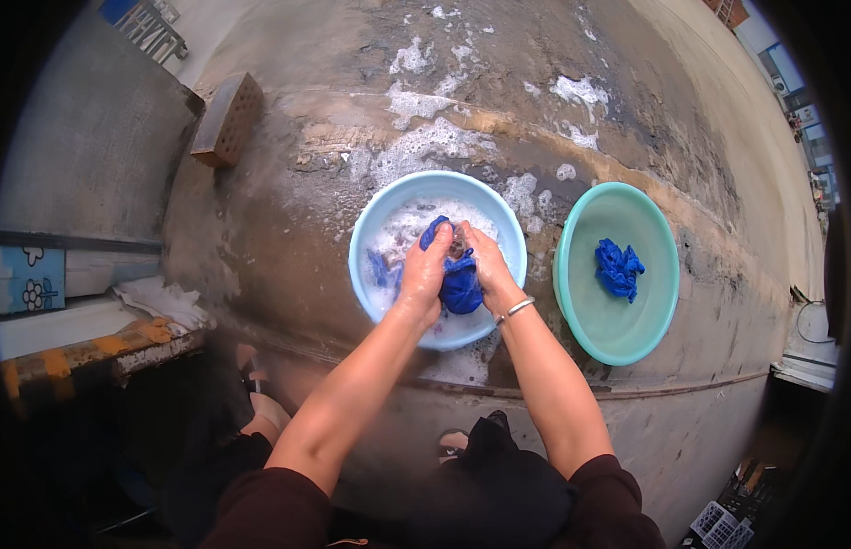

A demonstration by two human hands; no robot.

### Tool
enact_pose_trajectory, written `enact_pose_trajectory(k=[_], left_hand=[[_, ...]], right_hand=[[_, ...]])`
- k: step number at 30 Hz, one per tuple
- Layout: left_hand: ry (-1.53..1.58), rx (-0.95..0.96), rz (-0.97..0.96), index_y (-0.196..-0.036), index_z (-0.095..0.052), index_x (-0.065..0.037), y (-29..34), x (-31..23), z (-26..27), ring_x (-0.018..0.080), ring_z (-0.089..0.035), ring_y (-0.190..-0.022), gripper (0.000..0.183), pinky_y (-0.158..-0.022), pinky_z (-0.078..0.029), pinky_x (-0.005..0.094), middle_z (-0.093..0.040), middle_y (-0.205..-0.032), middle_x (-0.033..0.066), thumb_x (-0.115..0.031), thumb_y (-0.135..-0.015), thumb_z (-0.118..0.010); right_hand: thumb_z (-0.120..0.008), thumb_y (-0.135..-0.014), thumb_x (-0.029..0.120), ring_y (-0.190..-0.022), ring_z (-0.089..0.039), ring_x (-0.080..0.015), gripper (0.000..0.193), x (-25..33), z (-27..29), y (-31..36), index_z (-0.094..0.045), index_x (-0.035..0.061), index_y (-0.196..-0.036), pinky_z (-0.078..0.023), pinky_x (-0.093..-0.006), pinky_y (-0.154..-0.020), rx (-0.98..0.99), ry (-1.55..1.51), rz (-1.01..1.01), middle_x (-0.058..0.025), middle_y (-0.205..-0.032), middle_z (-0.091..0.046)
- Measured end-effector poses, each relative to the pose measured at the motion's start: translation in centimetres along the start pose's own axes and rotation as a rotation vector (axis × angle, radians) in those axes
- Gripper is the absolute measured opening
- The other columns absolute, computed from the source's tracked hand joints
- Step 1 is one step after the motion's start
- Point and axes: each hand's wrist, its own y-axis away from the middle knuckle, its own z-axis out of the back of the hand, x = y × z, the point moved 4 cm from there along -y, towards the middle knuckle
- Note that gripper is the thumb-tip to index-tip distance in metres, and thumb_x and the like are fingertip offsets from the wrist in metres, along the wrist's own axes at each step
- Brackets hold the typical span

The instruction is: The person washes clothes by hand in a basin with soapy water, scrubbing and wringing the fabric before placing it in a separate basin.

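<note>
Blue cloth (461,285) clasped from both sides

The left hand (426,267) and right hand (490,263) grasp it, its bulk toward the wrists, within the foamy light-blue basin (362,274). Nearer the right hand, just beside, stands the green basin (617,335).

**Round pale-blue plastic basin (363,256) L of round mint-green plastic basin (617,329)**

Both on flat grey-brown concrete ground (261,229), just apart. L basin: white foamy suds (407,220) in it, bare L hand (425,270) + bare R hand (489,261) above, w/ bunched wet blue cloth (461,288) btwn. R basin: crumpled royal-blue cloth (618,270) approx. mid. More suds on ground beyond & btwn basins. Rectangular brown holed brick (229,119) well apart, far L, nr upright flat grey panel (87,137).
</note>
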Motion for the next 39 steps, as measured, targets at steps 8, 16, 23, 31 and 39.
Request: enact_pose_trajectory(k=[8,16,23,31,39], left_hand=[[-0.798,0.374,-0.344,-0.151,-0.015,-0.008,-1.6,-7.4,-1.4,0.0229,-0.046,-0.123,0.083,-0.104,-0.036,0.0355,-0.048,-0.134,0.0166,-0.058,-0.094,-0.048],[0.15,0.067,0.339,-0.137,-0.036,-0.013,0.1,-3.2,2.5,0.0311,-0.05,-0.117,0.066,-0.097,-0.043,0.0523,-0.049,-0.126,0.0151,-0.062,-0.093,-0.044],[0.344,0.119,0.206,-0.118,-0.054,-0.003,-3.5,2.3,6.2,0.0185,-0.062,-0.087,0.042,-0.076,-0.053,0.0352,-0.063,-0.102,0.0091,-0.04,-0.097,-0.053],[0.427,-0.193,0.207,-0.116,-0.054,-0.003,-1.2,3.3,4.2,0.0188,-0.062,-0.091,0.043,-0.08,-0.051,0.0337,-0.062,-0.103,0.0081,-0.04,-0.097,-0.054],[0.275,-0.307,0.157,-0.117,-0.056,-0.004,-1.5,3.7,3.3,0.0197,-0.06,-0.098,0.034,-0.086,-0.048,0.0366,-0.062,-0.109,0.0088,-0.029,-0.095,-0.054]], right_hand=[[-0.08,-0.062,0.06,-0.083,-0.057,-0.0073,0.105,6.9,-2.8,2.6,-0.036,0.0105,-0.143,-0.049,-0.0237,-0.07,0.368,-0.165,0.362,0.0,-0.097,-0.059],[-0.068,-0.088,0.034,-0.071,-0.055,-0.0163,0.038,11.3,-4.9,2.2,-0.053,0.0032,-0.072,-0.041,-0.0302,-0.062,0.066,0.396,0.778,-0.0051,-0.075,-0.05],[-0.071,-0.084,0.018,-0.058,-0.045,-0.0252,0.035,3.4,-9.3,6.2,-0.048,0.0022,-0.062,-0.037,-0.0339,-0.057,0.107,0.714,0.912,-0.0098,-0.064,-0.049],[-0.065,-0.09,0.025,-0.061,-0.043,-0.0196,0.038,-1.4,-3.3,1.1,-0.051,-0.0026,-0.068,-0.039,-0.0363,-0.059,-0.356,0.523,0.608,-0.0129,-0.063,-0.046],[-0.067,-0.085,0.019,-0.072,-0.051,-0.0331,0.027,0.4,-3.0,2.0,-0.052,0.0011,-0.071,-0.043,-0.0424,-0.068,-0.262,0.605,0.541,-0.0169,-0.072,-0.054]])
